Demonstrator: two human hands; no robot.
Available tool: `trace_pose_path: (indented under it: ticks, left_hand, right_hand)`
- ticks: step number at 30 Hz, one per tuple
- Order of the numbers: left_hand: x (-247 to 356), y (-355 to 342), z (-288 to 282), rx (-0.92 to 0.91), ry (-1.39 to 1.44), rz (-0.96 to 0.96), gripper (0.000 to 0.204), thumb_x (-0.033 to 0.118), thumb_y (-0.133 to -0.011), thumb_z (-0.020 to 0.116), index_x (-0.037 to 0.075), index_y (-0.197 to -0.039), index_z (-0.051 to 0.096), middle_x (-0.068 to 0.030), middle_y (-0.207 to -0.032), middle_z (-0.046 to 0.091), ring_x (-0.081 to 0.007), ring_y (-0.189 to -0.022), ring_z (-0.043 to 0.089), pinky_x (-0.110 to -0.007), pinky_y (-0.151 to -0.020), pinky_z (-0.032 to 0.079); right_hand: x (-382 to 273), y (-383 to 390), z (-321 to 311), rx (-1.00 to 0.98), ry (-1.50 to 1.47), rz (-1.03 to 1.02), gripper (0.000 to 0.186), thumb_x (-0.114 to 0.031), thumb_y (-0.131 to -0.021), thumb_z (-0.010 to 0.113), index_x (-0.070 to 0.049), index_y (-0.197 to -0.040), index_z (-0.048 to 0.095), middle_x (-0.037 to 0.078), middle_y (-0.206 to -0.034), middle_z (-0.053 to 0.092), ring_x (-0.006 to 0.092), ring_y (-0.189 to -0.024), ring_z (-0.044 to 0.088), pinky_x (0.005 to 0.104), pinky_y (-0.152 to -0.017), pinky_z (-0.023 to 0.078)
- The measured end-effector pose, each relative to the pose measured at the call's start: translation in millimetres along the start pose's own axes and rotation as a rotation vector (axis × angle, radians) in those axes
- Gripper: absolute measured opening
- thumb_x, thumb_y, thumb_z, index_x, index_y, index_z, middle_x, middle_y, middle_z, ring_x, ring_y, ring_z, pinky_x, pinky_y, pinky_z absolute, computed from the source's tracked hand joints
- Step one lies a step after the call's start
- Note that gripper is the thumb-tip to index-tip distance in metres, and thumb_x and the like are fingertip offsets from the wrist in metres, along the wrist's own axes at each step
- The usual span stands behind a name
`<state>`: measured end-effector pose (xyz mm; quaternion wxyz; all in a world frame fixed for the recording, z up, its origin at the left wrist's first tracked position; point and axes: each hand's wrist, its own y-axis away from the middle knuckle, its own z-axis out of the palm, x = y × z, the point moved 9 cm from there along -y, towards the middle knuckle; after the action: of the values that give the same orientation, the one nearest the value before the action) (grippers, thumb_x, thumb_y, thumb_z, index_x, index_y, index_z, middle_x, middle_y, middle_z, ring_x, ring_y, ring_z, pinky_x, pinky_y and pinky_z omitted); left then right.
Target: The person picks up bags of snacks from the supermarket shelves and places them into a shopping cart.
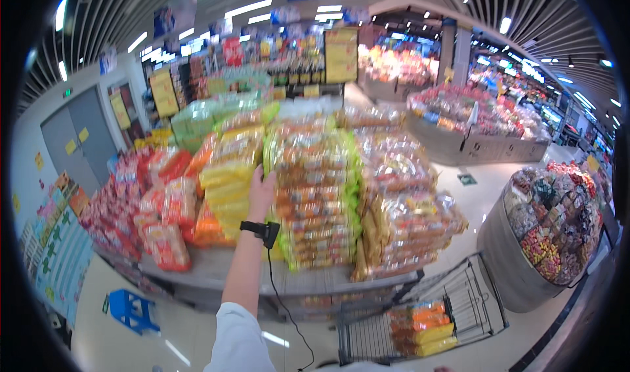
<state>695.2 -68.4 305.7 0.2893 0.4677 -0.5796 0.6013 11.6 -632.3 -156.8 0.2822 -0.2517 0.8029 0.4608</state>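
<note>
My left hand (262, 189) reaches forward with fingers stretched out and slightly apart, its tips at the right edge of a tall stack of yellow packages (230, 168). Close on its right rises a stack of clear-wrapped brown packaged food (312, 195) with bright green edging. The fingertips are small and blurred, and I see no package lifted by them. A black strap with a small device (261, 230) sits round the wrist, and a cable hangs from it. My right hand is out of view.
Red and orange bags (174, 201) lie on the display table (315, 280) to the left; more clear packs (410, 221) stand right. A shopping cart (367, 336) holding orange and yellow packages stands front right, near a round candy bin (518, 267). A blue stool (133, 311) is lower left.
</note>
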Motion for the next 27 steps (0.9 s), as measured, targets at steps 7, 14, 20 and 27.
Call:
trace_pose_path:
  ticks: [7,14,20,27]
  left_hand:
    - [-27.8,-84.2,12.6,-0.093,-0.034,-0.469,0.047,0.044,-0.084,0.059,-0.001,-0.099,0.057,-0.0102,-0.070,0.060,-0.0167,-0.049,0.058,-0.032,-0.040,0.042]
    - [5.2,-104.4,56.5,-0.207,0.182,-0.263,0.027,0.025,-0.088,0.050,0.003,-0.104,0.051,-0.0101,-0.085,0.058,-0.0224,-0.066,0.061,-0.035,-0.048,0.048]
    - [49.3,-58.7,14.7,-0.062,0.419,-0.154,0.046,0.020,-0.088,0.052,0.007,-0.129,0.039,-0.0124,-0.122,0.046,-0.0277,-0.103,0.054,-0.039,-0.076,0.050]
    - [118.4,40.0,-73.4,-0.112,0.182,0.450,0.045,0.001,-0.079,0.064,0.006,-0.123,0.051,-0.0171,-0.136,0.038,-0.0330,-0.121,0.042,-0.040,-0.101,0.036]
  right_hand:
    - [72.6,41.9,51.0,0.045,-0.004,0.064,0.034,-0.029,-0.086,0.056,-0.005,-0.111,0.060,0.011,-0.085,0.066,0.0178,-0.066,0.060,0.0318,-0.057,0.050]
    - [63.5,42.0,63.5,0.103,0.136,-0.058,0.027,-0.024,-0.088,0.053,-0.005,-0.105,0.062,0.011,-0.085,0.066,0.0163,-0.071,0.063,0.0298,-0.058,0.049]
    - [75.3,55.6,41.8,0.044,-0.186,0.340,0.026,-0.025,-0.085,0.055,-0.008,-0.103,0.064,0.006,-0.083,0.067,0.0148,-0.066,0.062,0.0277,-0.055,0.048]
    - [0.3,11.4,12.9,0.027,0.128,-0.063,0.031,-0.027,-0.082,0.056,-0.007,-0.104,0.065,0.010,-0.090,0.068,0.0217,-0.082,0.063,0.0359,-0.076,0.050]
